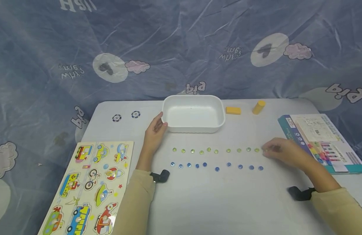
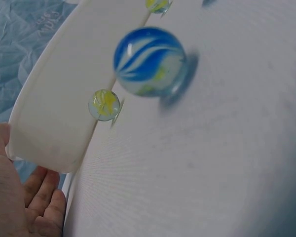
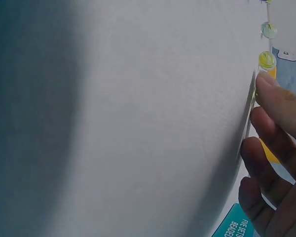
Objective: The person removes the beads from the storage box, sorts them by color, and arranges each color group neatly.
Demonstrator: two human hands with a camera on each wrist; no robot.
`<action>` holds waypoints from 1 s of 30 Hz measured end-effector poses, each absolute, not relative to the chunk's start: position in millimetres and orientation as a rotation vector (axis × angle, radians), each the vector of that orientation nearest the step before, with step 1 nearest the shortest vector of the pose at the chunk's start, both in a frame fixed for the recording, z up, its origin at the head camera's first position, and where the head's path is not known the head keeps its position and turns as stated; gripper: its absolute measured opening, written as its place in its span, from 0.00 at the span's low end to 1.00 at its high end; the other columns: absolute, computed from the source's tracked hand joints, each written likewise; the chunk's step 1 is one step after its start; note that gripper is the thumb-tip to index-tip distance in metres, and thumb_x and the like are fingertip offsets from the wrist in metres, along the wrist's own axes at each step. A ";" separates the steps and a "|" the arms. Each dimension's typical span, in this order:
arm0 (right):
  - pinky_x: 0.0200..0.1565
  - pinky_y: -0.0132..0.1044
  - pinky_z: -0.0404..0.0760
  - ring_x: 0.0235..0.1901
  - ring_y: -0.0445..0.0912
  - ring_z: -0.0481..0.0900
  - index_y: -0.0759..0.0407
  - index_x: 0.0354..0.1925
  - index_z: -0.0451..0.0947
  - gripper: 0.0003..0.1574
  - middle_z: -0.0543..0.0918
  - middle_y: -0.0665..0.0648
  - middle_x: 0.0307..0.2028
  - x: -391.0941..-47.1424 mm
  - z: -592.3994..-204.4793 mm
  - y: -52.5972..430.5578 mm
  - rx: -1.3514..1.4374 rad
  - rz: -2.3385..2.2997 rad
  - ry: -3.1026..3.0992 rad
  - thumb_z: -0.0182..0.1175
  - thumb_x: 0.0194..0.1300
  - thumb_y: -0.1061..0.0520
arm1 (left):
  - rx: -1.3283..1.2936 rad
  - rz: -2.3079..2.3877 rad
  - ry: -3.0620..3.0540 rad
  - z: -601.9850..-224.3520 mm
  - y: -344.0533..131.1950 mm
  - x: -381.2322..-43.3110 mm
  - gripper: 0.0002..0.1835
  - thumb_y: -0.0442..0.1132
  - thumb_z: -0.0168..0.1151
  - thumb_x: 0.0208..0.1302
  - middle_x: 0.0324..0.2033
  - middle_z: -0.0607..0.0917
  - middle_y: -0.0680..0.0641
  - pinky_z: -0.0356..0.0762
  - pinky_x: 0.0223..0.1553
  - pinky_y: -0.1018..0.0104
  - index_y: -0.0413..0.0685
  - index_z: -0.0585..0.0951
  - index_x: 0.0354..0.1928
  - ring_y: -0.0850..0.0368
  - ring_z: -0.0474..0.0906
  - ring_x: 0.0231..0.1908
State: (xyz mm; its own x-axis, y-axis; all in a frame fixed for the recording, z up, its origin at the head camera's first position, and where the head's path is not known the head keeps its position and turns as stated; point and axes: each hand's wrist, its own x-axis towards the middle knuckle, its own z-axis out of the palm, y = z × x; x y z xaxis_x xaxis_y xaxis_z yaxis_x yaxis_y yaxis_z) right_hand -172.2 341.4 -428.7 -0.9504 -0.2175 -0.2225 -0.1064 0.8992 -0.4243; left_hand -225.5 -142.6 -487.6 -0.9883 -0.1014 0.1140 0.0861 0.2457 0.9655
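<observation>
My left hand grips the left end of a white plastic tray, thumb at the rim and fingers along the outer wall. The inside of the tray is bare. In front of it runs a row of clear marbles with yellow swirls, and nearer me a row with blue swirls. At the right end of the yellow row, my right hand pinches a yellow-swirled marble between thumb and fingertips, mostly hidden by them. Close beside the thumb tip sits another yellow marble.
A wooden picture puzzle board lies at the left. Two poker chips rest at the back left. A yellow block and an upright yellow cylinder stand right of the tray. A flat teal-edged box lies at the right.
</observation>
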 end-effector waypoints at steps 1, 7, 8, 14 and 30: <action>0.43 0.41 0.78 0.44 0.49 0.77 0.48 0.46 0.81 0.25 0.84 0.53 0.42 -172.3 -429.1 341.3 -0.252 -0.604 2.803 0.65 0.56 0.36 | 0.015 -1.842 -2.356 -487.2 -142.6 -225.0 0.28 0.64 0.56 0.60 0.66 0.71 0.56 0.73 0.61 0.72 0.82 0.63 0.64 0.62 0.70 0.63; 0.43 0.40 0.79 0.44 0.49 0.77 0.49 0.47 0.81 0.27 0.84 0.53 0.42 -173.9 -429.6 342.2 -0.273 -0.581 2.807 0.65 0.54 0.35 | 0.051 -1.891 -2.369 -474.3 -141.2 -219.3 0.28 0.57 0.57 0.64 0.66 0.70 0.54 0.72 0.62 0.72 0.77 0.64 0.65 0.61 0.70 0.64; 0.43 0.41 0.79 0.45 0.50 0.77 0.49 0.48 0.81 0.29 0.84 0.54 0.44 -174.3 -428.5 342.7 -0.271 -0.580 2.803 0.65 0.54 0.35 | 0.054 -1.904 -2.367 -471.0 -140.9 -217.9 0.28 0.55 0.57 0.64 0.66 0.70 0.53 0.72 0.63 0.71 0.75 0.64 0.66 0.60 0.70 0.64; 0.38 0.37 0.76 0.45 0.50 0.75 0.51 0.52 0.79 0.30 0.82 0.54 0.46 -178.5 -403.8 336.0 -0.358 -0.547 2.859 0.64 0.57 0.37 | 0.042 -1.909 -2.369 -468.8 -140.7 -217.5 0.28 0.53 0.57 0.65 0.67 0.70 0.51 0.72 0.63 0.69 0.73 0.64 0.67 0.58 0.69 0.65; 0.46 0.44 0.81 0.44 0.45 0.78 0.49 0.51 0.79 0.18 0.82 0.49 0.44 -243.6 -372.3 190.5 -0.759 -0.703 2.859 0.64 0.61 0.50 | 0.039 -1.939 -2.362 -461.2 -140.6 -213.9 0.29 0.50 0.57 0.66 0.66 0.70 0.50 0.71 0.64 0.69 0.67 0.64 0.68 0.58 0.69 0.65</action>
State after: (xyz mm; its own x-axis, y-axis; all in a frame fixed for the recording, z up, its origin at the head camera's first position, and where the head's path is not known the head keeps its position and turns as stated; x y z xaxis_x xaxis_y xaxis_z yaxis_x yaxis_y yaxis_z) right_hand -243.6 190.5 -372.3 -0.8705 -0.4917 0.0199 -0.4448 0.7689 -0.4593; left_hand -213.9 -140.6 -461.2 -0.9960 -0.0738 0.0493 0.0340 0.1962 0.9800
